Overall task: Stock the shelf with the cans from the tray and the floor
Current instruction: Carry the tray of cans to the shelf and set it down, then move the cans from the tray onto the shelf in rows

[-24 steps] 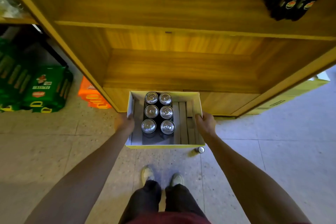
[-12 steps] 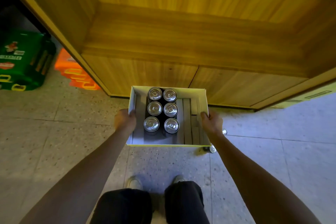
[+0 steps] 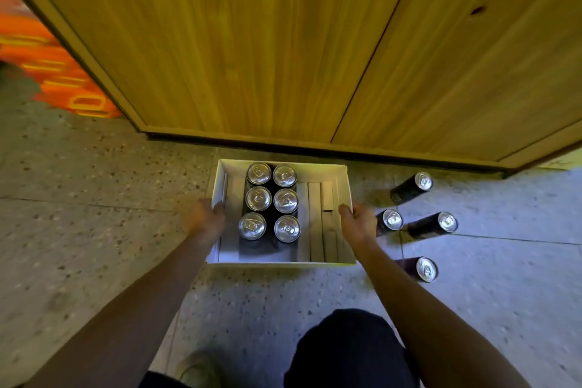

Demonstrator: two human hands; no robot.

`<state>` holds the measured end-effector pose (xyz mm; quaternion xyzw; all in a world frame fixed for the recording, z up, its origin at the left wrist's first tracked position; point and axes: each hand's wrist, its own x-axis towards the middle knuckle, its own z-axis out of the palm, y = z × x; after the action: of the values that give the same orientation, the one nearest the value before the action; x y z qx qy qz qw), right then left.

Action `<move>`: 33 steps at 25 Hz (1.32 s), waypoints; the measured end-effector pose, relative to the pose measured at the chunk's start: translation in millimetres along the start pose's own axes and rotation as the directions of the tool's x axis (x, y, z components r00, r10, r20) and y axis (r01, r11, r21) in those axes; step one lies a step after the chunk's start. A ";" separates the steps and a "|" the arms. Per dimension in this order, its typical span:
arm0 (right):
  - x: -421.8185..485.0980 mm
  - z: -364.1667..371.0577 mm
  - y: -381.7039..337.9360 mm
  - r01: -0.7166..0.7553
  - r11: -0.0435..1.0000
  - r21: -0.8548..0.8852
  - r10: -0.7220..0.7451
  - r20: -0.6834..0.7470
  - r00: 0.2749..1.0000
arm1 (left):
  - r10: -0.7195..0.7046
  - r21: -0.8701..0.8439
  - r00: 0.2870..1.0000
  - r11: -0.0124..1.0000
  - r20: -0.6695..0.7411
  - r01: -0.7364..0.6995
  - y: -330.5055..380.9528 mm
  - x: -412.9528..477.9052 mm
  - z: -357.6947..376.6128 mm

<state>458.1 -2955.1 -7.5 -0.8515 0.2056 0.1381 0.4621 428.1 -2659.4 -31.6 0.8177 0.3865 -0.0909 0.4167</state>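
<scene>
A white cardboard tray (image 3: 315, 168) sits low over the speckled floor, just in front of the wooden cabinet. Several dark cans with silver tops (image 3: 271, 200) stand in its left half, two abreast. My left hand (image 3: 206, 217) grips the tray's left wall and my right hand (image 3: 357, 220) grips its right wall. To the right of the tray, several more dark cans stand on the floor: one far (image 3: 411, 187), one beside my right hand (image 3: 390, 220), one further right (image 3: 433, 225) and one nearer me (image 3: 423, 268).
The wooden cabinet doors (image 3: 283, 50) fill the upper view, their base close to the tray's far side. Orange crates (image 3: 56, 72) lie at the left beyond the cabinet's corner. My knee (image 3: 349, 350) and a shoe (image 3: 198, 370) are at the bottom.
The tray has come down from shelf height to the floor in both hands as I crouched. The open shelf has left the view and the floor cans have come into sight.
</scene>
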 end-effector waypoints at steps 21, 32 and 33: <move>76.1 46.6 27.4 0.041 0.999 -0.032 -0.044 -0.093 0.995 | 0.085 -0.064 0.996 0.994 -0.006 -0.085 -2.8 76.9 54.4; 77.0 49.8 25.7 0.081 0.995 -0.053 -0.085 -0.081 0.993 | 0.102 -0.100 0.995 0.990 -0.010 -0.102 -3.2 75.5 52.7; 76.4 49.1 25.4 0.105 0.993 -0.055 -0.109 -0.085 0.990 | 0.123 -0.107 0.992 0.987 -0.001 -0.122 -2.7 72.8 51.4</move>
<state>510.8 -2943.1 -84.7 -0.8779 0.1763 0.0808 0.4378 484.9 -2656.6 -100.2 0.8162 0.3386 -0.0465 0.4657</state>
